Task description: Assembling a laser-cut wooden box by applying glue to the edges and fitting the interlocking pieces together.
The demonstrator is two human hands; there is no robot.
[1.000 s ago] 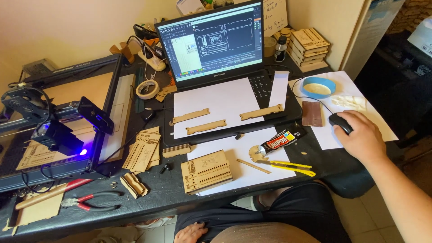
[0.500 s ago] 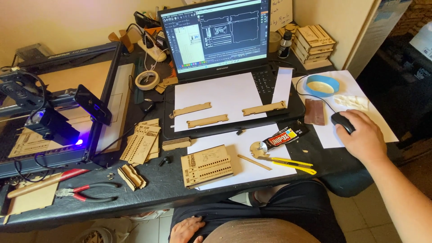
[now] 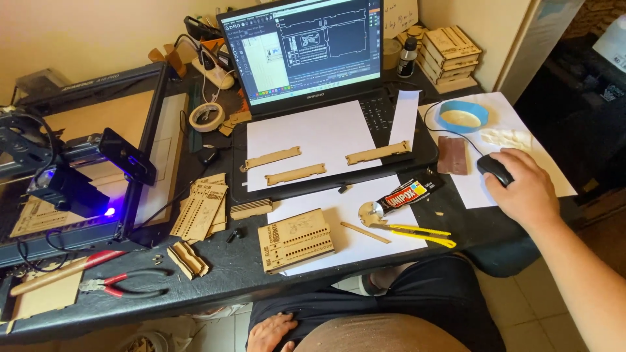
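Note:
My right hand [image 3: 521, 189] rests on a black computer mouse [image 3: 493, 167] on a white sheet at the right of the dark desk [image 3: 248, 267]. My left hand [image 3: 268, 332] lies on my lap below the desk edge, fingers spread, holding nothing. An open laptop [image 3: 306, 58] shows a design program; white paper with three thin wooden strips [image 3: 295, 174] covers its keyboard. In front of it lies a small wooden box panel [image 3: 295, 239], a glue tube [image 3: 407, 193] and a yellow utility knife [image 3: 417, 233].
A laser engraver [image 3: 78, 169] with a blue glow fills the left of the desk. Red-handled pliers [image 3: 120, 285] and cut wooden parts [image 3: 201, 208] lie near it. A tape roll [image 3: 207, 116], a blue tape ring [image 3: 462, 116] and stacked wooden boxes [image 3: 450, 55] stand behind.
The view has shifted slightly, so everything sits a little further right and lower. My right hand stays on the mouse. My left hand stays on my lap.

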